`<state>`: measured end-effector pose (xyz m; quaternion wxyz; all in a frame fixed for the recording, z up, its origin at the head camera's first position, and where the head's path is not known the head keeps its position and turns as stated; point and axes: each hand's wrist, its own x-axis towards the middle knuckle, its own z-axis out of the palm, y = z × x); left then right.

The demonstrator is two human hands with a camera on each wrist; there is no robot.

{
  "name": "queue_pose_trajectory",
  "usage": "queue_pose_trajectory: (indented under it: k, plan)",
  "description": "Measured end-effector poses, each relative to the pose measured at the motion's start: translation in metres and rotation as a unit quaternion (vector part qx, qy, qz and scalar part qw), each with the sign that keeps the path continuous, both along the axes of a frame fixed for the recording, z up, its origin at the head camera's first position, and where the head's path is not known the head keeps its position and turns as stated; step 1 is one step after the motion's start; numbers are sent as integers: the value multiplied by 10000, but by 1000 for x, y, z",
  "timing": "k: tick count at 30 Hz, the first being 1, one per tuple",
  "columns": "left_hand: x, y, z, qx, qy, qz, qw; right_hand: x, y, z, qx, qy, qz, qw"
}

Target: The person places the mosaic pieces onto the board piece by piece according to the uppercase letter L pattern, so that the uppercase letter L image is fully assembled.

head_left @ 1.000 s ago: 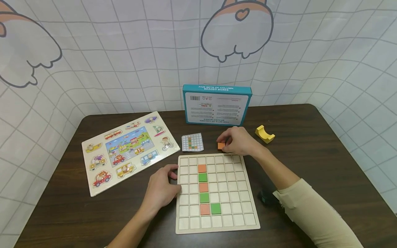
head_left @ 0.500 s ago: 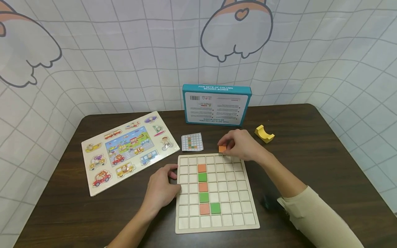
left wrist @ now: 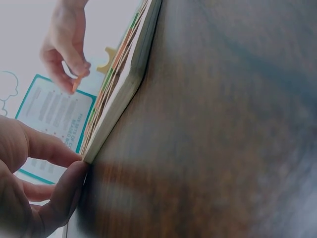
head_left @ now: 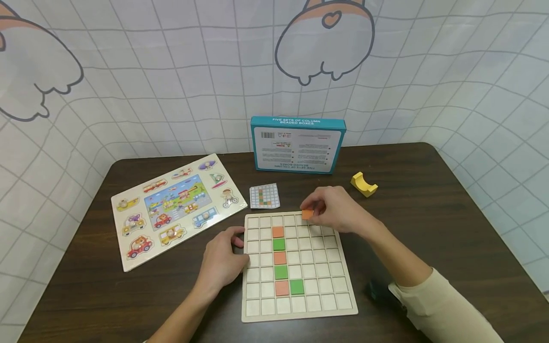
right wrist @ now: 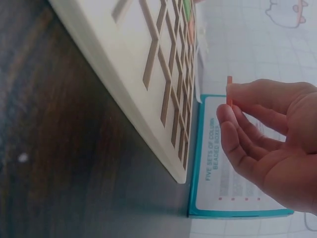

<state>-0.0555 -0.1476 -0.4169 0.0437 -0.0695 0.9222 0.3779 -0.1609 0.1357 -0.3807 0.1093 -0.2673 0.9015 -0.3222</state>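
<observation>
My right hand pinches a thin square orange tile between thumb and fingertips. In the right wrist view the tile stands on edge in the fingers, above the board's level. In the head view it overlaps the far edge of a pale wooden grid board. My left hand rests at the board's left edge, index finger and thumb spread along it; the left wrist view shows these fingertips right at the edge. A column of alternating orange and green tiles sits in the board, with one green tile beside the lowest.
A small pattern card lies behind the board. Back left is a vehicle peg puzzle. A blue-and-white box stands at the back, with a yellow curved block to its right. A dark object lies near the right sleeve.
My right hand has brought the orange tile toward me, from the table behind the board to over its far edge. The left hand stays at the board's left edge.
</observation>
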Motion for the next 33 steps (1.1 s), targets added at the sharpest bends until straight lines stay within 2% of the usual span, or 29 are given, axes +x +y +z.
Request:
queue_pose_trajectory:
  k: [25, 33]
  plan:
    - [0, 1, 2, 58, -16, 28, 10000, 38, 5, 1, 43, -232, 109, 9997]
    - [-1, 1, 2, 34, 10, 32, 10000, 48, 5, 1, 8, -145, 225, 9996]
